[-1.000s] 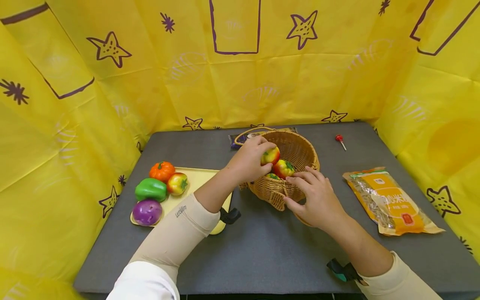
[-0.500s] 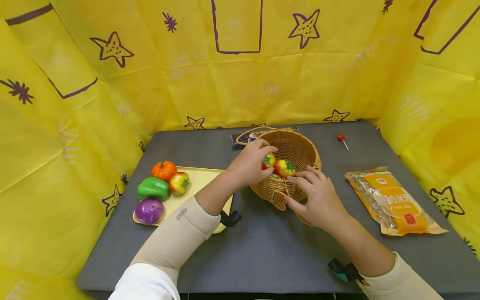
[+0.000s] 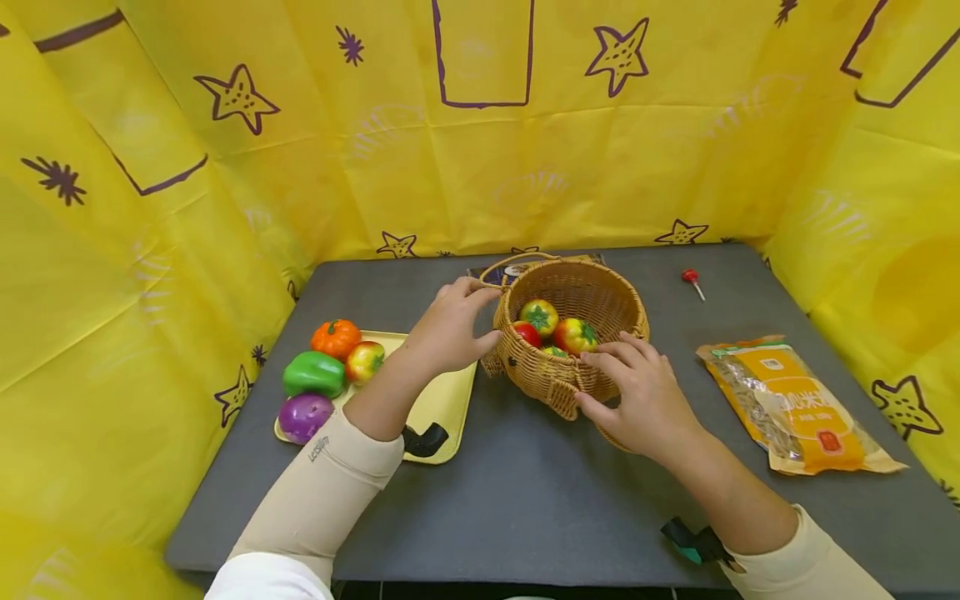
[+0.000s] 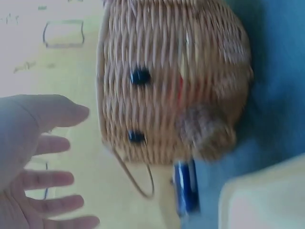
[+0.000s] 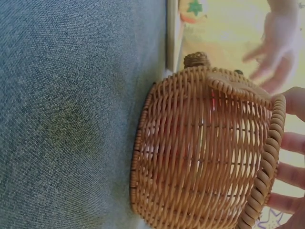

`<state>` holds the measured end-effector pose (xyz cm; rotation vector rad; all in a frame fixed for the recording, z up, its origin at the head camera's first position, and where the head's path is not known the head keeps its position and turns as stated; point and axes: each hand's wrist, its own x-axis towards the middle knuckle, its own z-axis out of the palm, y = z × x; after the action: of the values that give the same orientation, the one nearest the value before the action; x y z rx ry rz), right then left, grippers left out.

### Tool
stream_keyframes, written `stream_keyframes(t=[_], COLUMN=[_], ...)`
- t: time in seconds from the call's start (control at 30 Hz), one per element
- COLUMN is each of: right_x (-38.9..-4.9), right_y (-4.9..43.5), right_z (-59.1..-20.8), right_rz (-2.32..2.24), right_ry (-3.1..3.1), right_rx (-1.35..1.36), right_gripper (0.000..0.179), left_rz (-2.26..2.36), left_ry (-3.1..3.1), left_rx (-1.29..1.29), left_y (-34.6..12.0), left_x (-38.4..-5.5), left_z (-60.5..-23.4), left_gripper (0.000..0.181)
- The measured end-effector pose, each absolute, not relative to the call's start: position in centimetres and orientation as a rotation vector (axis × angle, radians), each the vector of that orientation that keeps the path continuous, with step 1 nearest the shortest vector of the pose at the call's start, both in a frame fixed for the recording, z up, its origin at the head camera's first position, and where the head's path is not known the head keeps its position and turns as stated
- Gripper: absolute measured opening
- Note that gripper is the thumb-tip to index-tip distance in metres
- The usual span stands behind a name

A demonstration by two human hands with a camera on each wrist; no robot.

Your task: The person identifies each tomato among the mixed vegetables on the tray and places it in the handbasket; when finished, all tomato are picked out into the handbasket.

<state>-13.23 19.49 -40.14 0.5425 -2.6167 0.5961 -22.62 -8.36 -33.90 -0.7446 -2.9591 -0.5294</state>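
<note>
A wicker basket [image 3: 534,373] with two black bead eyes stands in the middle of the table, tilted toward me. Inside lie several red-and-yellow toy fruits [image 3: 576,335] with green leafy tops. My left hand [image 3: 452,327] is in the air just left of the rim, fingers apart and holding nothing; in the left wrist view, a gap separates it from the basket [image 4: 162,105]. With the fingers of my right hand [image 3: 637,398] over the near rim and the thumb outside, I hold the basket at its near handle [image 5: 267,162].
Left of the basket is a yellow tray [image 3: 442,408] with a toy pumpkin [image 3: 336,339], a green pepper [image 3: 313,374], a purple vegetable [image 3: 305,417] and another fruit [image 3: 365,362]. A food bag [image 3: 802,408] and lollipop [image 3: 691,276] lie right; a dark packet [image 3: 480,272] lies behind the basket.
My left hand let go of a red-and-yellow toy fruit inside the basket and drew back to the left, out over the rim. The right hand stays at the basket.
</note>
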Motion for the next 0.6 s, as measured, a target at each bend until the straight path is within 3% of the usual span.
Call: stream_keyframes(t=[0.6], right_x=[-13.2], right_y=[19.4], right_z=[-40.0], right_rz=[0.597], right_ry=[-2.630], right_rx=[0.538], right_gripper=[0.045], left_rz=[-0.120], left_ry=[-3.285], left_rx=[-0.135], left_y=[-18.8], left_x=[-23.2], left_z=[-38.6], left_gripper=[0.066])
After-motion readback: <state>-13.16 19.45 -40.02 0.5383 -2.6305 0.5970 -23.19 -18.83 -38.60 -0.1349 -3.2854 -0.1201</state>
